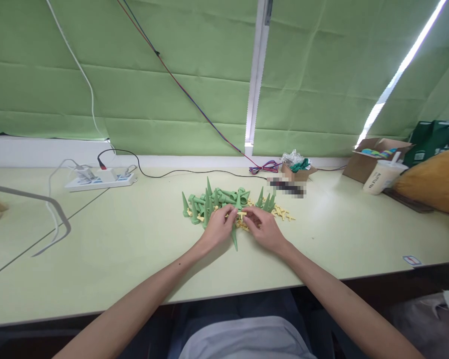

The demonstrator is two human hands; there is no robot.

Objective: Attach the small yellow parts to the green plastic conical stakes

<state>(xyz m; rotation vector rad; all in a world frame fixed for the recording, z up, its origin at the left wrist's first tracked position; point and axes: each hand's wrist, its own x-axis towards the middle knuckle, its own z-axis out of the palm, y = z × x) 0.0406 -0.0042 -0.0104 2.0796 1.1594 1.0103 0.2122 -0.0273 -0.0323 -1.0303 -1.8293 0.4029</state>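
Observation:
My left hand [220,224] and my right hand [265,228] meet over a pile at the middle of the table. Between their fingertips is a small yellow branched plastic piece [242,214], pinched from both sides. Behind it stands a green plastic cone [238,200]; whether the fingers touch that cone I cannot tell. Another green spike [234,239] sticks out toward me beneath my left hand. Around the hands lie several green cones [208,199], some upright and some on their sides. Loose yellow pieces [283,213] spread to the right, partly hidden by my right hand.
At the back left sits a white power strip [101,180] with plugs and cables. A small open box [297,172] and coiled wires [265,167] are behind the pile. Far right hold a cardboard box [355,164], a lidded cup [383,177] and an orange-brown bag [434,179].

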